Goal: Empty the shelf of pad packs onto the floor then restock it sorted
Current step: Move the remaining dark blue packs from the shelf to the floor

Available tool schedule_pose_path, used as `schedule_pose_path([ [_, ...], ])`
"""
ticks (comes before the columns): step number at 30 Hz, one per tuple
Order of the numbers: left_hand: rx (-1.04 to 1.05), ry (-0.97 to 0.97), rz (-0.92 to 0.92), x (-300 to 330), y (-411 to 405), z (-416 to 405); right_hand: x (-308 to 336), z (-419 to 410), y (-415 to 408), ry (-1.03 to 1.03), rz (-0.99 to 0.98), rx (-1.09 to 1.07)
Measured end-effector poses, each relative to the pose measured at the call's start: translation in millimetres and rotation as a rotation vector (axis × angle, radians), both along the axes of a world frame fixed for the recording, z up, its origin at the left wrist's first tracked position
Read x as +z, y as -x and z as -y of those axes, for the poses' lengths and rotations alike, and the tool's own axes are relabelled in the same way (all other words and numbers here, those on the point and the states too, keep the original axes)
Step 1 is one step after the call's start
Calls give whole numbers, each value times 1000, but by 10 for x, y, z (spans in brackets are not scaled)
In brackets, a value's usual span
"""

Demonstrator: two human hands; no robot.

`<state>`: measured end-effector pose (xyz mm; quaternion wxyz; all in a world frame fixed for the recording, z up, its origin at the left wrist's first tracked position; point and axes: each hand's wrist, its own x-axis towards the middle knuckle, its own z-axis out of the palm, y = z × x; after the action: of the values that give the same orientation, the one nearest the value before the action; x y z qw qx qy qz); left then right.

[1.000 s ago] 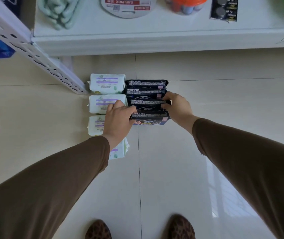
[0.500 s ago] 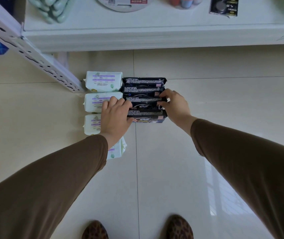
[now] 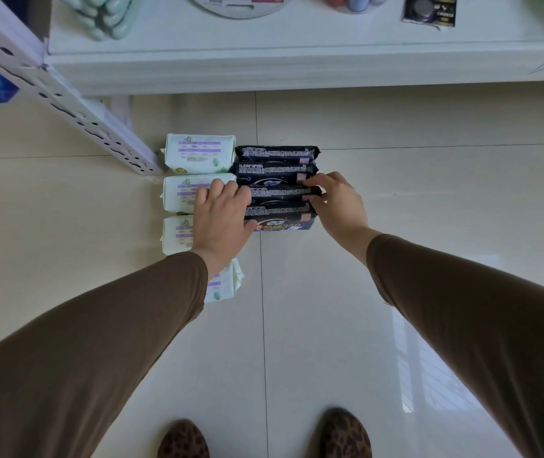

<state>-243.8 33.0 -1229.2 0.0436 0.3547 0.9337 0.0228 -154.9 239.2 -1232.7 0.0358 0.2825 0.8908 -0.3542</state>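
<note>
On the tiled floor stand two rows of pad packs. Several dark navy packs (image 3: pixel 277 180) form the right row, standing on edge one behind another. Several white and purple packs (image 3: pixel 199 157) form the left row, the nearer ones partly hidden under my left arm. My left hand (image 3: pixel 222 216) grips the left ends of the nearer dark packs. My right hand (image 3: pixel 338 203) grips their right ends, with its fingers curled over the tops. The white shelf (image 3: pixel 297 66) runs across the top of the view.
On the shelf lie a mint green bundle (image 3: pixel 102 14), a round white pack (image 3: pixel 234 3), a jar (image 3: pixel 353 1) and a battery card (image 3: pixel 429 9). A perforated white upright (image 3: pixel 65 104) slants down to the floor at left. Bare tiles spread around my feet (image 3: pixel 346 434).
Both hands stay on the ends of the nearer dark packs, with the fingers shifting slightly. The view has tilted a little, so the shelf sits higher in the frame.
</note>
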Motion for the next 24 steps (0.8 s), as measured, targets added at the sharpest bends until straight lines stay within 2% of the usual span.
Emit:
schedule_pose_path([
  [8,-31,-21,5,49,-39,1,68,13,-50,-23,-11,13],
  [15,-35,-33,2,232,-101,105,219,23,-195,-170,26,51],
  [19,-18,-38,38,606,-204,170,597,105,-356,-238,53,86],
  [24,-6,-55,83,1428,-369,265,1445,260,-585,-245,115,193],
])
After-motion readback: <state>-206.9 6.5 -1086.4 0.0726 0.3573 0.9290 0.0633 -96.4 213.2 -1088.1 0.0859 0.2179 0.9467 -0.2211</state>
